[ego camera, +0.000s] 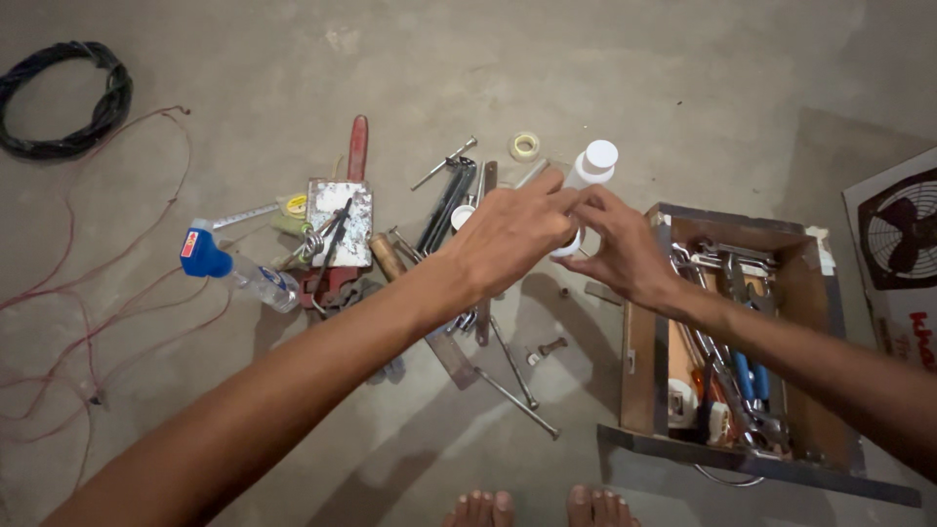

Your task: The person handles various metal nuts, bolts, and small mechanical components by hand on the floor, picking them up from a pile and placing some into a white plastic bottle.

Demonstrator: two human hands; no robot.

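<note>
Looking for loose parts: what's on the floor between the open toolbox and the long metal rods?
Head view: a small bolt-like piece lies on bare concrete floor between toolbox and rods.

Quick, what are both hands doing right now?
Left hand: closed on the white pipe fitting.
Right hand: closed on the same fitting, lower down.

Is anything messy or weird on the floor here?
Yes. Tools lie scattered in a loose heap on the bare floor beside the open toolbox, and a water bottle lies tipped on its side. Red wire sprawls loose at the left.
</note>
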